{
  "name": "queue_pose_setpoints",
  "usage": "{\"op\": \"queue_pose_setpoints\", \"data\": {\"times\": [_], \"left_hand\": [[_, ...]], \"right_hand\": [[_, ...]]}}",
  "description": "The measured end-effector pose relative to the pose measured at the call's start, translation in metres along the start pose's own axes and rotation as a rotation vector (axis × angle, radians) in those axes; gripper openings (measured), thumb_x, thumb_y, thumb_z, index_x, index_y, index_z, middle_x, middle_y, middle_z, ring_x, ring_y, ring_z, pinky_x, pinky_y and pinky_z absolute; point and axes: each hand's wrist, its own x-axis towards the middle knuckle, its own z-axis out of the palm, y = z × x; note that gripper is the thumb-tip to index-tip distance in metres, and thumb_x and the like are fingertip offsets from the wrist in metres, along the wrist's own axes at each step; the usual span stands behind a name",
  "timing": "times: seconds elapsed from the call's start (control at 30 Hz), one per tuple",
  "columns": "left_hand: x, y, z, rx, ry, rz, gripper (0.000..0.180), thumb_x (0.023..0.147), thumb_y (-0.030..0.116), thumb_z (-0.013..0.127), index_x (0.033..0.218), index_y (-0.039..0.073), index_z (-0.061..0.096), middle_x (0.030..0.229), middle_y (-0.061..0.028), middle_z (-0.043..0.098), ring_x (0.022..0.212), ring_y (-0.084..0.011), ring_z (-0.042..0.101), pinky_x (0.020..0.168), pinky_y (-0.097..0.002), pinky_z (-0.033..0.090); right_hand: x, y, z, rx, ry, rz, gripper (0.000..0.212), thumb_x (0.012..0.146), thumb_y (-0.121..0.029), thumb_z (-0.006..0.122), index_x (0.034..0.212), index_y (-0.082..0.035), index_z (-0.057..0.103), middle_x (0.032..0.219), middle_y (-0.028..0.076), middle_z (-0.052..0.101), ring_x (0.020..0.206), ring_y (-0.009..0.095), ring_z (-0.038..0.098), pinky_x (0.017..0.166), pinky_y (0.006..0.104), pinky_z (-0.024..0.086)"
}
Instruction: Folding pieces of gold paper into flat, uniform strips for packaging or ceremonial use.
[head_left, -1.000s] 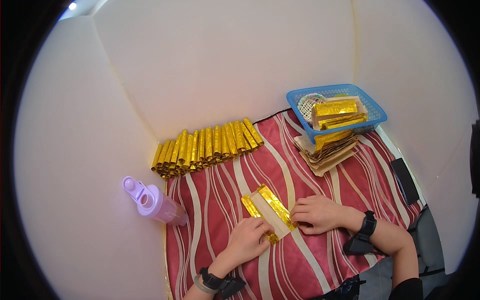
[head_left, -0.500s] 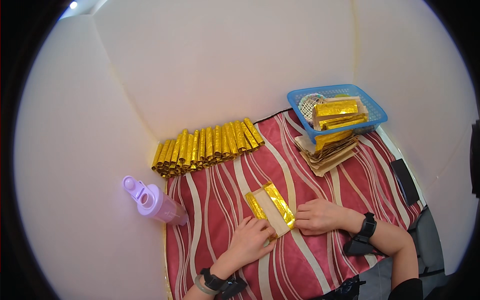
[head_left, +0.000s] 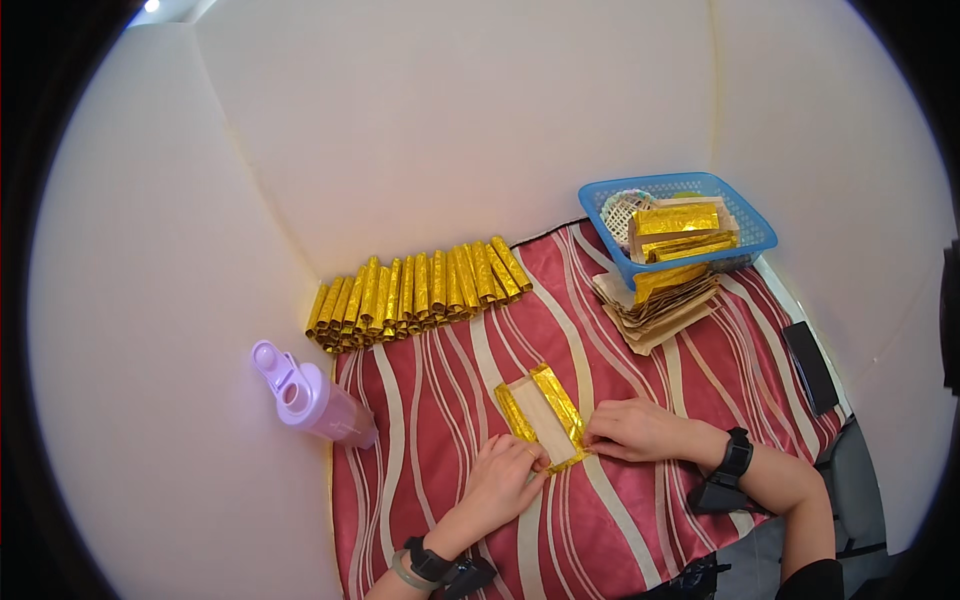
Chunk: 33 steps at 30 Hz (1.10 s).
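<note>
A sheet of gold foil paper (head_left: 546,413) with a beige middle lies on the striped cloth, its two long sides folded inward as gold strips. A gold fold also shows along its near edge. My left hand (head_left: 503,478) is closed, its fingertips pinching the near left corner. At the near right corner, my right hand (head_left: 632,430) is closed with thumb and fingers on the paper's edge. Farther off on the left, several gold paper rolls (head_left: 420,287) are piled side by side against the wall.
A blue basket (head_left: 682,181) at the back right holds folded gold papers and a round woven piece. Brown and gold papers (head_left: 658,322) are stacked in front of it. A lilac shaker bottle (head_left: 322,405) stands at the left; a black phone-like slab (head_left: 811,368) lies at the right edge.
The paper's near edge has been turned up, so gold now shows there. My left hand has drawn slightly toward the corner, and the right fingers have shifted slightly left.
</note>
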Motion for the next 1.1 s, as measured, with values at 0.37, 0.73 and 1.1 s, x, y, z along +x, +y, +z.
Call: {"op": "queue_pose_setpoints", "data": {"times": [0.37,0.73,1.1], "left_hand": [[-0.002,-0.007,0.003,-0.026,0.025,0.023,0.013,0.078,0.012,0.071,0.091,0.009,0.068,0.088,-0.0042,0.062,0.092,-0.0247,0.055,0.085,-0.0372,0.044],[0.007,-0.007,-0.009,0.422,0.107,0.318,0.013,0.071,0.015,0.073,0.081,0.009,0.067,0.083,-0.0045,0.056,0.088,-0.0230,0.056,0.085,-0.0376,0.046],[0.009,-0.006,-0.003,0.427,0.207,0.133,0.019,0.073,0.022,0.069,0.083,0.005,0.070,0.091,-0.0082,0.055,0.101,-0.0260,0.051,0.096,-0.0468,0.039]], "right_hand": [[0.002,0.001,-0.005,-0.074,0.020,-0.175,0.012,0.084,-0.015,0.064,0.090,-0.006,0.059,0.084,0.007,0.058,0.083,0.025,0.059,0.070,0.0366,0.050],[0.002,-0.004,-0.005,-0.525,0.025,-0.443,0.009,0.072,-0.013,0.060,0.079,-0.007,0.060,0.079,0.002,0.056,0.075,0.017,0.058,0.062,0.0285,0.047],[0.012,-0.033,0.031,-0.158,0.154,-0.237,0.013,0.077,-0.016,0.066,0.085,-0.005,0.066,0.089,0.003,0.060,0.084,0.019,0.058,0.069,0.0299,0.052]]}}
